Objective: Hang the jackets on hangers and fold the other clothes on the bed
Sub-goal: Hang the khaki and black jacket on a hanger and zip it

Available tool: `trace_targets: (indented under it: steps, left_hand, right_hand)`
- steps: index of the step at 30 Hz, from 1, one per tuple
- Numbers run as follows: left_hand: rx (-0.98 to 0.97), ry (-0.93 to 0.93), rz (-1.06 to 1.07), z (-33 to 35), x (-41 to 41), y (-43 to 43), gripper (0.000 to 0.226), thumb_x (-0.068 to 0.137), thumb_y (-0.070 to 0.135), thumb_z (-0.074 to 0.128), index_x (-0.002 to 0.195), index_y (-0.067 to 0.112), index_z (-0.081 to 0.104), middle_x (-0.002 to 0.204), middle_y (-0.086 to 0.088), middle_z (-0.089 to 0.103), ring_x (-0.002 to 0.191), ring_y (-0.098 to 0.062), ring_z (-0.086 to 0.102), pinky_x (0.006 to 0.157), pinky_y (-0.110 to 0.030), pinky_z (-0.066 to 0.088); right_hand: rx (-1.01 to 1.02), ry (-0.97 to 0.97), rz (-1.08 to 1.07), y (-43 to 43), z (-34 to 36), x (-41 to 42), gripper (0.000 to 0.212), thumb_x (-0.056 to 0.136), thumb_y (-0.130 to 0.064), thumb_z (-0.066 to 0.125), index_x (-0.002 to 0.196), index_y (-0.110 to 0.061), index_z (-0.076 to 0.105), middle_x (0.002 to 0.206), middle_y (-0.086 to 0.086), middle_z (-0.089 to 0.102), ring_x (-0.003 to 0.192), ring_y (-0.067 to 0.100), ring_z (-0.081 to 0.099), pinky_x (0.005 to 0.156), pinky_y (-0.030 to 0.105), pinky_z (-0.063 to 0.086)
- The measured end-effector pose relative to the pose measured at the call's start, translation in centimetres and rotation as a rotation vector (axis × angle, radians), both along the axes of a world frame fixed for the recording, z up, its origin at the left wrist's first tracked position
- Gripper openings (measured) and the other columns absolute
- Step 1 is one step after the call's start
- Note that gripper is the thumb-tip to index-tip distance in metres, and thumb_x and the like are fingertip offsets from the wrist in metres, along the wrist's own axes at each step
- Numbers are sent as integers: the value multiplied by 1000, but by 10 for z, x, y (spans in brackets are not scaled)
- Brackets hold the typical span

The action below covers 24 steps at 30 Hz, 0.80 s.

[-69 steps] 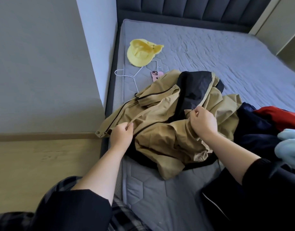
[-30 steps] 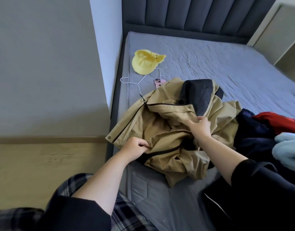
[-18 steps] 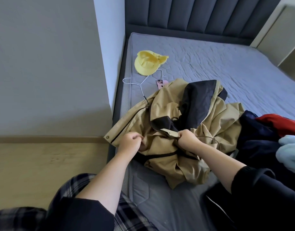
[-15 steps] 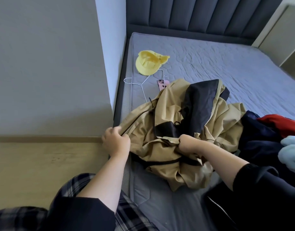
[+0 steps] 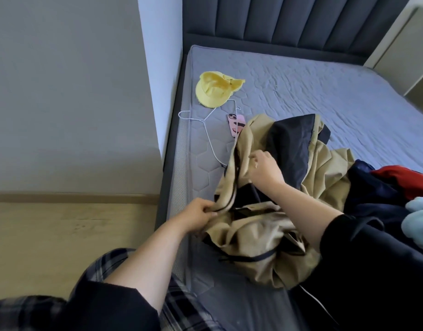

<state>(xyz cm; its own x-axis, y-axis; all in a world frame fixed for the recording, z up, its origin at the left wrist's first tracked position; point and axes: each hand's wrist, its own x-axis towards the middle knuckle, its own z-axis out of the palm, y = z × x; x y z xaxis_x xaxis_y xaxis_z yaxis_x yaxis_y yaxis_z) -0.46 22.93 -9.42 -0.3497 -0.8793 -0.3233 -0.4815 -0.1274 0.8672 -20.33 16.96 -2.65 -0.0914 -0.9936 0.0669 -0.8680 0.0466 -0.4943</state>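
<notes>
One head cam, wide-angle — sits above the bed (image 5: pixel 301 91) near its left edge, faces forward and down toward the headboard (image 5: pixel 289 17). Close in: left hand (image 5: pixel 197 216), right hand (image 5: pixel 265 168) and jacket (image 5: pixel 253 235) fill centre frame.

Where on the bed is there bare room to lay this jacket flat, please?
Bare mattress lies between jacket and headboard, right of the hat. Hat, hanger and phone crowd the left strip; clothes pile up at right.

A grey wall (image 5: pixel 62 91) meets a pale wooden floor (image 5: pixel 62 235) left of the bed (image 5: pixel 171 163), with its dark padded headboard (image 5: pixel 301 17), grey quilted mattress (image 5: pixel 325 91) and a cream cupboard (image 5: pixel 415 44) beyond.
</notes>
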Motion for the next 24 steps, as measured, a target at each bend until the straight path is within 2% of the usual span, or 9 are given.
trace_targets:
  steps: [3, 6, 8, 10, 12, 14, 17, 20, 24]
  left_hand:
    - [-40, -39, -122, 1, -4, 4, 13, 91, 6, 59, 97, 3, 71, 85, 9, 65, 52, 19, 50, 52, -3, 34]
    - [-136, -101, 1, 7, 1, 1, 13, 85, 11, 68, 76, 2, 67, 59, 6, 65, 60, 10, 58, 53, -13, 37]
    - [-207, -203, 155, 10, 6, -2, 14, 80, 15, 70, 68, 11, 65, 62, 2, 61, 70, -15, 60, 61, -27, 42]
    - [-200, -240, 274, 11, 12, -3, 12, 79, 18, 71, 68, 15, 67, 68, -1, 64, 71, -18, 59, 60, -26, 42]
    - [-158, -207, 329, 9, 17, -2, 12, 79, 19, 72, 68, 15, 67, 64, 2, 61, 65, -13, 55, 56, -23, 39]
    - [-181, -224, 336, 7, 20, -1, 12, 77, 18, 71, 67, 13, 66, 63, 2, 60, 66, -15, 55, 56, -22, 38]
    - [-253, -246, 328, 7, 19, 1, 15, 77, 14, 66, 63, 18, 61, 61, 4, 57, 68, -18, 54, 55, -22, 36]
    - [-296, -201, 358, 8, 15, 4, 19, 75, 13, 65, 59, 18, 57, 56, 6, 53, 62, -15, 50, 53, -25, 35]
    - [-295, -48, 476, 14, 10, 6, 19, 71, 9, 72, 58, 18, 61, 56, 8, 56, 56, -4, 48, 49, -11, 35]
  right_hand:
    - [73, 475, 443, -2, -6, 9, 80, 74, -2, 48, 146, -31, 30, 155, 9, 15, 139, 33, 15, 112, 43, 20]
    - [395, 818, 715, 0, -11, 17, 68, 77, -5, 47, 141, -29, 42, 159, 3, 10, 145, 28, 1, 115, 47, 7]
    - [644, 690, 690, 4, -8, 24, 48, 83, -5, 41, 129, -18, 53, 145, 4, 37, 140, 26, 21, 113, 45, 16]
    - [789, 455, 639, 6, 0, 30, 27, 94, -16, 40, 114, -13, 57, 115, 0, 50, 121, 24, 42, 100, 33, 32]
    - [980, 324, 642, 7, 8, 29, 60, 93, -56, 45, 137, -16, 43, 127, -5, 44, 129, 17, 37, 106, 33, 27]
    - [1110, 407, 697, 13, 15, 26, 97, 78, -73, 51, 152, -24, 13, 152, -1, 25, 143, 21, 20, 114, 38, 18]
    - [1140, 508, 774, 22, 16, 21, 115, 73, -61, 69, 151, -30, -9, 160, 4, 8, 146, 26, 11, 116, 41, 17]
    - [1055, 623, 786, 32, 8, 20, 134, 59, -53, 83, 150, -32, -13, 157, 5, 17, 142, 28, 23, 114, 41, 27]
    - [603, 828, 839, 51, -14, 26, 116, 64, -33, 80, 151, -21, 5, 143, 6, 36, 133, 27, 36, 113, 54, 19]
